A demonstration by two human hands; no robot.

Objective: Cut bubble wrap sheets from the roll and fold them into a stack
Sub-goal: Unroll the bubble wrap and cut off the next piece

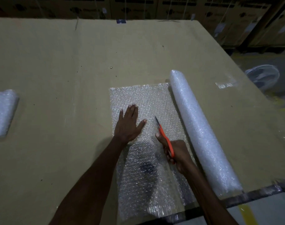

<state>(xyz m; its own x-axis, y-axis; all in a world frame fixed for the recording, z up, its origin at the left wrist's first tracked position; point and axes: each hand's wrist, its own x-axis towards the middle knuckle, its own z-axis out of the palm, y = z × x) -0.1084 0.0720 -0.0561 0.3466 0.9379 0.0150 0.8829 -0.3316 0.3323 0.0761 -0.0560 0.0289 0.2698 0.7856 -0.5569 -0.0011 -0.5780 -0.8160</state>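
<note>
A roll of bubble wrap (202, 129) lies on the cardboard-covered table (57, 62), running from the near edge toward the far right. An unrolled stretch of bubble wrap sheet (145, 98) spreads flat to its left. My left hand (128, 125) presses flat on that sheet with straight fingers. My right hand (174, 151) grips orange-handled scissors (164, 135), whose blades point away from me over the sheet, between my left hand and the roll. A folded stack of bubble wrap (2, 112) sits at the far left edge.
A small scrap of bubble wrap (224, 84) lies near the table's right edge. A white fan (263, 77) stands on the floor beyond that edge. Stacked cardboard boxes (171, 7) line the back. The table's near edge runs under the sheet.
</note>
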